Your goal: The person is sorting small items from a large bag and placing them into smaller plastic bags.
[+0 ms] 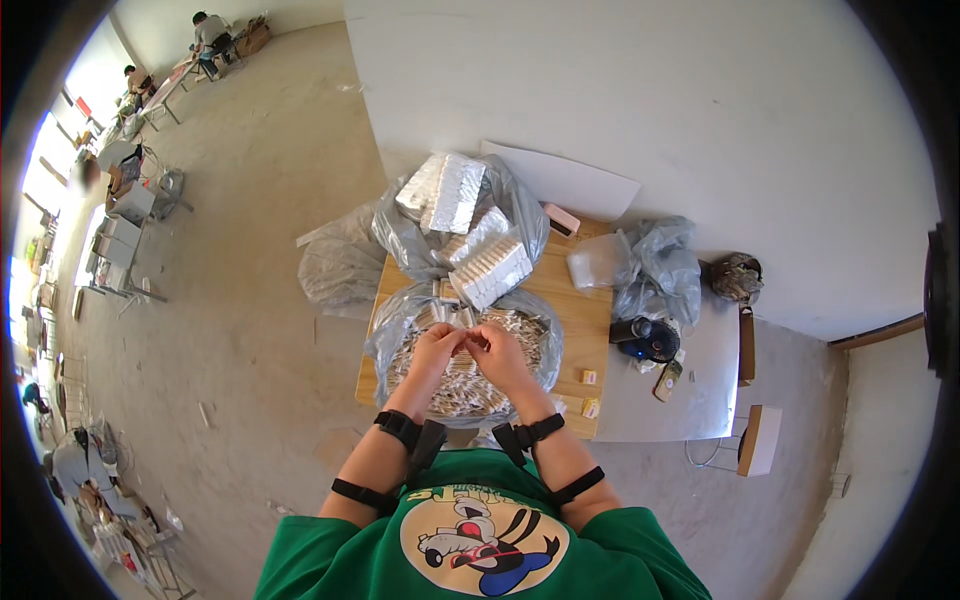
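Note:
My left hand (pixel 438 342) and my right hand (pixel 493 350) meet at the fingertips, both closed in a pinch. Whatever sits between the fingers is too small to make out. Below them a heap of thin white and tan sticks (pixel 465 392) fills an open grey plastic bag (pixel 552 345) on a wooden table (pixel 590 330). Just beyond my hands, white bundled packs (pixel 492 275) rest in a second grey plastic bag (pixel 530 205). More shiny wrapped packs (pixel 455 195) are stacked farther back in it.
Two small yellow-and-white boxes (pixel 590 408) lie at the table's right edge. A grey side table (pixel 690 415) at the right carries a phone (pixel 668 382), a black round device (pixel 655 342) and a crumpled bag (pixel 665 265). A wall stands behind; people work far left.

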The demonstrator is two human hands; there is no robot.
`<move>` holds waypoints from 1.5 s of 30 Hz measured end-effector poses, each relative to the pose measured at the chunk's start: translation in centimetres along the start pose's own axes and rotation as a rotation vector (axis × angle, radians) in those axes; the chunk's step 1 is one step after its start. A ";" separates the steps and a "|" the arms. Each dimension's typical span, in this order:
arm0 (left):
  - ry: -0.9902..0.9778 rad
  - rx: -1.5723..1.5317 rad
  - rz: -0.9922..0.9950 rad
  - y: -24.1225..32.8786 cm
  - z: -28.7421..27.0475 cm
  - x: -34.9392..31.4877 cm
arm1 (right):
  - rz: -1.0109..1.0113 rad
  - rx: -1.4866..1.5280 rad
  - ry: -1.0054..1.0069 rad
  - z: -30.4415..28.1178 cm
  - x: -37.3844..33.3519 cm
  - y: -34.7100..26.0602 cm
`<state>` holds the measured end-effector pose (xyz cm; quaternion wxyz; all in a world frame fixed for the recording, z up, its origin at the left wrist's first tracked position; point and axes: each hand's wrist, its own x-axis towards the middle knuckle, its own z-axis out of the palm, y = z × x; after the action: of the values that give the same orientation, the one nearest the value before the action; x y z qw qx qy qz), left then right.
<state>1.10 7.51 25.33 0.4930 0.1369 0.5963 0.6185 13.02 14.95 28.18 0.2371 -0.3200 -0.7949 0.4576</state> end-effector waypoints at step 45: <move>0.047 0.445 -0.051 1.6 -1.3 -1.2 | -0.201 -0.301 0.155 2.9 -1.1 -0.7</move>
<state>-0.06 6.12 26.86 0.4522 0.2129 0.7326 0.4621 11.62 12.19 27.37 0.2915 -0.3051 -0.8617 0.2816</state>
